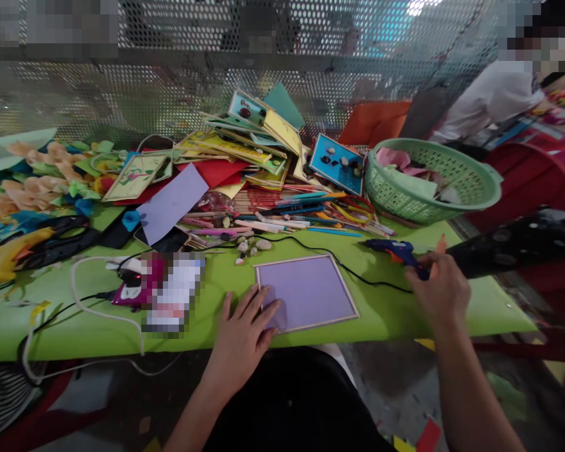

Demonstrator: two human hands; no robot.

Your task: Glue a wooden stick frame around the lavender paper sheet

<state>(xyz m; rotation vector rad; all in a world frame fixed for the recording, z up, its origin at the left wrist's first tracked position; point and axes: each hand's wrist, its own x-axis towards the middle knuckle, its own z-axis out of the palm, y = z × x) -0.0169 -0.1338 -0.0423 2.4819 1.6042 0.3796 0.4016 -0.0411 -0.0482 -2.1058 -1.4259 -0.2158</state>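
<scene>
My left hand point(247, 326) lies with fingers spread on the left edge of a purple card point(311, 292) bordered by thin wooden strips. My right hand point(440, 285) is closed around the handle of a blue hot glue gun point(398, 250) at the right, whose dark nozzle points left. Something slim and orange point(437, 254) sticks up by the right fingers; I cannot make out what it is. From the glue gun a black cord point(353, 273) runs left behind the card. Small pebbles point(249, 247) lie just beyond the card.
A magenta power strip point(139, 285) and a blurred-out phone point(176, 295) sit left on the green table point(245, 276). Pens and framed cards point(235, 150) pile up behind. A green basket point(433, 182) holds paper scraps. A yellow glue gun point(16, 251) lies far left; a person's white sleeve point(494, 97) shows right.
</scene>
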